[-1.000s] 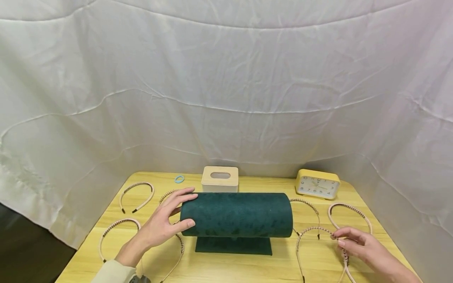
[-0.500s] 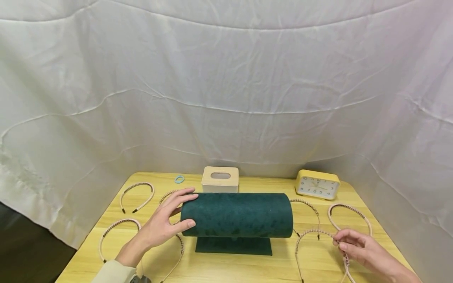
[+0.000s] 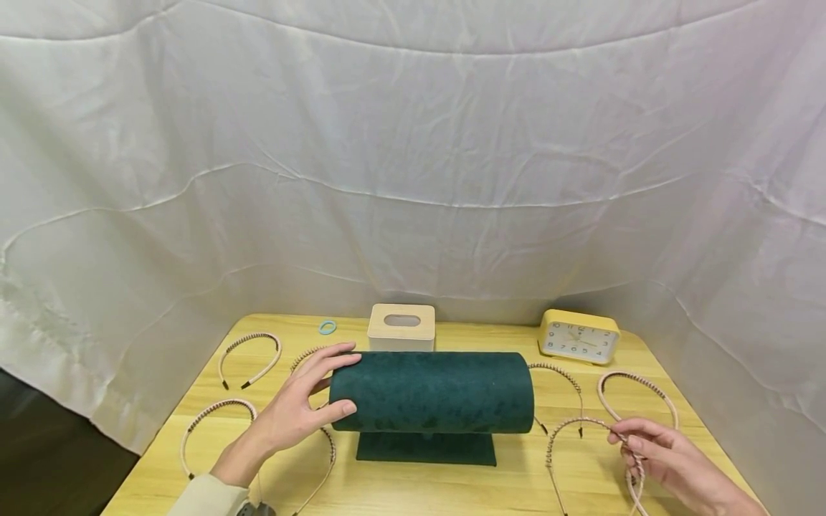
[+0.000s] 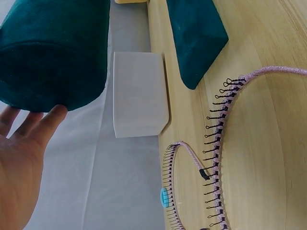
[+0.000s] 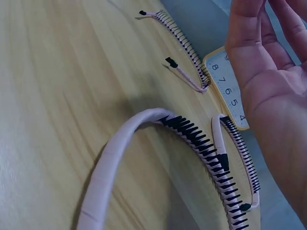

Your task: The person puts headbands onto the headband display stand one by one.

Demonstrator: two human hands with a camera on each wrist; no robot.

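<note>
A dark green velvet roll stand (image 3: pixel 429 393) sits at the middle of the table. My left hand (image 3: pixel 293 401) holds its left end, thumb on the front and fingers over the top edge. In the left wrist view, the fingertips (image 4: pixel 56 111) meet the round end of the roll. At the right, my right hand (image 3: pixel 671 459) pinches a thin beaded headband (image 3: pixel 568 423) by its upper right side, arch up and legs pointing down. A pale pink toothed headband (image 5: pixel 115 148) lies under that hand; the right wrist view does not show the pinching fingertips.
More toothed headbands lie on the wooden table (image 3: pixel 413 494), including one headband (image 3: pixel 277 347) at the back left and another headband (image 3: pixel 667 401) at the right. A tissue box (image 3: pixel 403 322), a blue ring (image 3: pixel 327 327) and a yellow clock (image 3: pixel 578 337) stand or lie along the back.
My right hand has shifted slightly right and turned, swinging the pinched headband a little to the right. My left hand and the roll stand stay in place.
</note>
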